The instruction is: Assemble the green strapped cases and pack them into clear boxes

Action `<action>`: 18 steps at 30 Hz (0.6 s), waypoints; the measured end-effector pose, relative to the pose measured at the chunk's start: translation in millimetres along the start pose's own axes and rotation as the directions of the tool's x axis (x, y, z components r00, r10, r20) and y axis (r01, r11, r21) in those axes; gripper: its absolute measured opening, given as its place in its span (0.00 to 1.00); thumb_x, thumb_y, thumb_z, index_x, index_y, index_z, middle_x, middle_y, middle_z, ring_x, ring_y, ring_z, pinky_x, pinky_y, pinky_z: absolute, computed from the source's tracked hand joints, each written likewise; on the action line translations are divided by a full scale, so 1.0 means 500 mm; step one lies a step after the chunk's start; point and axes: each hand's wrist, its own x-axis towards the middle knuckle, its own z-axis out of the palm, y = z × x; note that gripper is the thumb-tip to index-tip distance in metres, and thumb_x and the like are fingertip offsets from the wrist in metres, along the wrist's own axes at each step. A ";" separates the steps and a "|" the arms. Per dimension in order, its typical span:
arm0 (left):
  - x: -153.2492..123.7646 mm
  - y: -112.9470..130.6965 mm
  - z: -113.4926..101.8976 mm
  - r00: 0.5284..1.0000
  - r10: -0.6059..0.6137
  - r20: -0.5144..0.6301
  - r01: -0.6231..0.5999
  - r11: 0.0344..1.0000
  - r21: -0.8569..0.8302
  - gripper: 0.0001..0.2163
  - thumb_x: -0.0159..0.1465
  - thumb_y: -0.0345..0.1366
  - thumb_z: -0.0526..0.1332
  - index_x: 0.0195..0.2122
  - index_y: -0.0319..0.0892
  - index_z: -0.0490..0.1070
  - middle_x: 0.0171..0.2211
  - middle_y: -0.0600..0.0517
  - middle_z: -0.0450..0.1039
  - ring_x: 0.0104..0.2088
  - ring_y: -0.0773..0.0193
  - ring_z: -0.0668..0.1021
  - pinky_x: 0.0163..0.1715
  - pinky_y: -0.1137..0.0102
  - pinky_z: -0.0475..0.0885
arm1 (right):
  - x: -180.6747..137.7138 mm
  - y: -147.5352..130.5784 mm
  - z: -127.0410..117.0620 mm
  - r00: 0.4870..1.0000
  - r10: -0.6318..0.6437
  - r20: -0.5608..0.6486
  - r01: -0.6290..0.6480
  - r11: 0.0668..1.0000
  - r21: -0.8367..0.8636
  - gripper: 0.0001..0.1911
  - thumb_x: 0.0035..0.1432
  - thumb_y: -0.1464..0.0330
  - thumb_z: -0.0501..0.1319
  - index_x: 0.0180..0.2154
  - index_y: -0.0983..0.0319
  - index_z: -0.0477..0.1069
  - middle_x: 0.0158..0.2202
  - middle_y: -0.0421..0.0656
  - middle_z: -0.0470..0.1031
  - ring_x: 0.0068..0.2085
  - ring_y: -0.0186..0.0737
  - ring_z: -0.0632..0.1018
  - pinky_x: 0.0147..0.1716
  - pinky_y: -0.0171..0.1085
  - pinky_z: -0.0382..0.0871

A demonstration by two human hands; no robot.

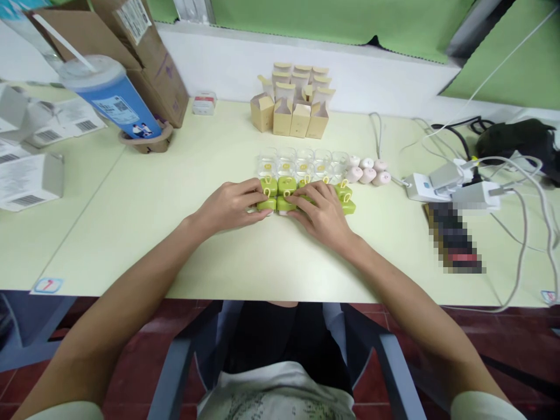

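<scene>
Two rows of small green cases (287,185) with pale yellow loops on top stand close together on the table in front of me. At the left end, my left hand (234,207) has its thumb and fingers bent around a front green case (266,204). My right hand (326,216) reaches over the middle of the rows, its fingers and thumb closing on another front case (284,205) and hiding several behind them. Just beyond the green cases is a row of clear plastic cups (305,163) with yellow marks inside. Pale pink rounded pieces (368,175) sit right of the cups.
Open small cardboard boxes (291,116) stand by the wall. To the left are a blue drink cup (125,105), a big carton (161,76) and white boxes (32,181). Chargers with cables (455,181) and a pixelated dark object (455,239) lie on the right.
</scene>
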 end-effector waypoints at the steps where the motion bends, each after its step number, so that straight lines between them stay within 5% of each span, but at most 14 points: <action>1: 0.000 0.001 0.000 1.000 0.001 0.007 -0.001 1.000 0.018 0.09 0.73 0.41 0.67 0.38 0.43 0.82 0.35 0.51 0.82 0.29 0.67 0.80 0.26 0.71 0.71 | 0.000 0.000 0.000 1.000 0.002 -0.005 -0.002 1.000 0.002 0.14 0.79 0.61 0.63 0.57 0.56 0.83 0.53 0.51 0.85 0.56 0.57 0.76 0.53 0.55 0.69; 18: -0.002 0.002 -0.006 0.997 0.011 0.074 -0.014 0.999 0.042 0.11 0.76 0.45 0.67 0.43 0.43 0.82 0.38 0.49 0.82 0.32 0.65 0.82 0.29 0.70 0.73 | -0.001 -0.005 0.001 0.997 0.036 -0.072 -0.034 0.999 0.024 0.12 0.79 0.67 0.62 0.53 0.54 0.85 0.50 0.48 0.86 0.56 0.57 0.75 0.52 0.56 0.68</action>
